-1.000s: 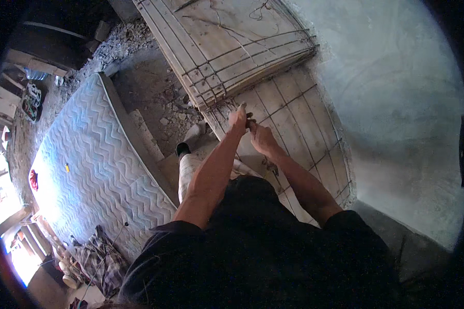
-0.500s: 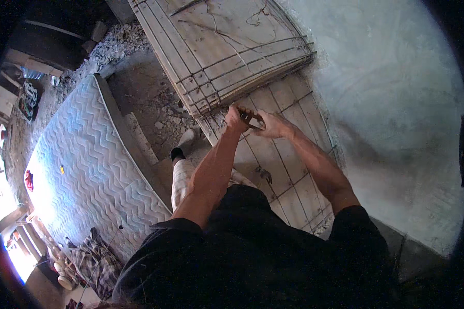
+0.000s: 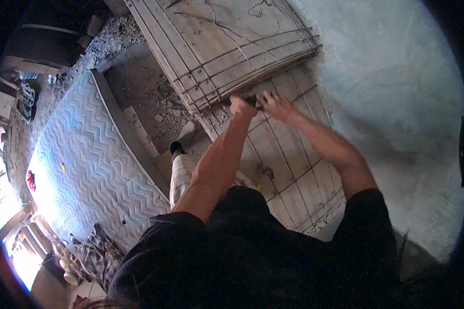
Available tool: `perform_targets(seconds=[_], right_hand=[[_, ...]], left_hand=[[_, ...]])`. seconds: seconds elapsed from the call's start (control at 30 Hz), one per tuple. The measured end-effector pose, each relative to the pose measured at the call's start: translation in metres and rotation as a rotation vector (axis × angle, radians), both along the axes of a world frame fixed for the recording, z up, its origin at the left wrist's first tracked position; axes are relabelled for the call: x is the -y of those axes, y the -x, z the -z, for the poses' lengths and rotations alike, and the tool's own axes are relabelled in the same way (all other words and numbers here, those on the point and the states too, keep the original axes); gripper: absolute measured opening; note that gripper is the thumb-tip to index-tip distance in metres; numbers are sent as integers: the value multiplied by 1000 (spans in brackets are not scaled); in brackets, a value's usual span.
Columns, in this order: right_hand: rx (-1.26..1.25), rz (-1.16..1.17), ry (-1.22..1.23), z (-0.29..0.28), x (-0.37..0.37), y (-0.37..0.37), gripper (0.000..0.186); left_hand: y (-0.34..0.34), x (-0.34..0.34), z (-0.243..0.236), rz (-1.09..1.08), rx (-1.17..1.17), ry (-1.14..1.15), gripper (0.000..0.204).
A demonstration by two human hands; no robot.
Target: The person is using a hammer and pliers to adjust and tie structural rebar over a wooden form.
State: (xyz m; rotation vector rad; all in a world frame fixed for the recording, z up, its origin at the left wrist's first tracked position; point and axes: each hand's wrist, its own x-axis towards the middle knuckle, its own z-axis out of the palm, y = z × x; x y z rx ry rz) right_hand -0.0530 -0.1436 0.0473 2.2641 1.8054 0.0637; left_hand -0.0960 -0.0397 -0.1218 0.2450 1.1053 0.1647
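Note:
Both arms reach forward over a grid of steel bars (image 3: 282,160) lying on boards. Close to the front edge of a raised wooden platform (image 3: 227,56), my left hand (image 3: 244,105) is closed around something dark that I cannot make out. Just right of it, my right hand (image 3: 277,106) has its fingers curled at the same dark thing; they are slightly blurred. The gap between the hands is small. Nearer to me, a hammer-like tool (image 3: 264,171) with a metal head lies on the bar grid, its rear part hidden by my body.
A quilted mattress (image 3: 93,154) leans at the left, with crumpled plaid cloth (image 3: 95,255) below it. Rubble (image 3: 165,110) covers the ground between mattress and platform. Bent wires (image 3: 224,31) lie on the platform. A smooth grey wall (image 3: 397,113) rises along the right.
My hands have moved slightly up and forward toward the platform edge. My right hand has turned, its elbow swinging outward, and the dark thing is now more hidden.

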Motion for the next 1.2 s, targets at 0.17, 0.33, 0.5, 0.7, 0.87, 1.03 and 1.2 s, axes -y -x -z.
perform_targets(seconds=[0.17, 0.33, 0.5, 0.7, 0.87, 1.03, 1.2], right_hand=[[-143, 220, 263, 14, 34, 5, 48], [21, 276, -122, -2, 27, 58, 40], [-245, 318, 6, 16, 33, 86, 26], [-1709, 1262, 119, 18, 24, 81, 41], [-2301, 1230, 17, 17, 28, 91, 49], [-2047, 1175, -102, 37, 28, 100, 51], [-2086, 1198, -163, 55, 29, 104, 41]], left_hand=[[6, 9, -94, -169, 103, 346, 20], [27, 0, -96, -148, 199, 358, 20], [52, -1, -96, 198, 221, 331, 20], [77, -3, -95, 304, 157, 65, 24], [81, -15, -92, 504, 254, 259, 25], [81, -15, -81, 486, 153, 207, 26], [81, -13, -83, 498, 129, 73, 26]])
